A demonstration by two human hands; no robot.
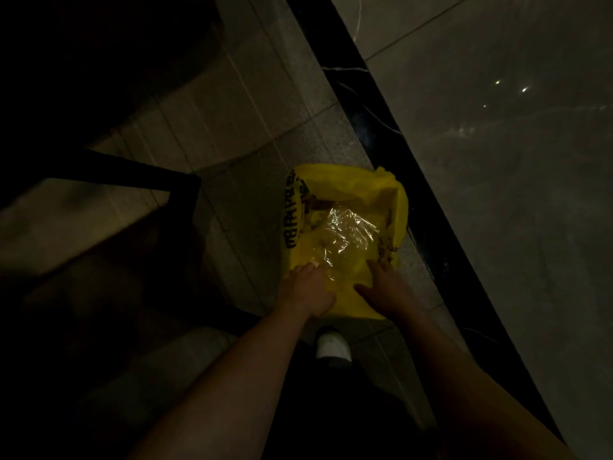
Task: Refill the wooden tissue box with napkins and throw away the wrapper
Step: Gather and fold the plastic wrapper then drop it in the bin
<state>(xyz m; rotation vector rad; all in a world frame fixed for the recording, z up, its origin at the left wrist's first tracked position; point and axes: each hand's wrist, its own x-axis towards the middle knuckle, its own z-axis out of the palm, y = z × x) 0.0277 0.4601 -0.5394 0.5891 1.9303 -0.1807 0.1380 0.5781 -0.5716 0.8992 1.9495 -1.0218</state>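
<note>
A yellow plastic bag (351, 184) with black print stands open on the dim tiled floor. Inside it lies the crumpled clear wrapper (348, 234), shining in the light. My left hand (306, 287) is at the bag's near left rim, its fingers pinching the yellow plastic and the wrapper's near edge. My right hand (384, 283) hovers over the near right rim with fingers spread, holding nothing. The wooden tissue box and the napkins are not in view.
A dark furniture frame (142, 180) stands to the left, in deep shadow. A black marble strip (381, 127) runs diagonally just right of the bag, with glossy pale tiles (497, 161) beyond. My white shoe (333, 348) is below the bag.
</note>
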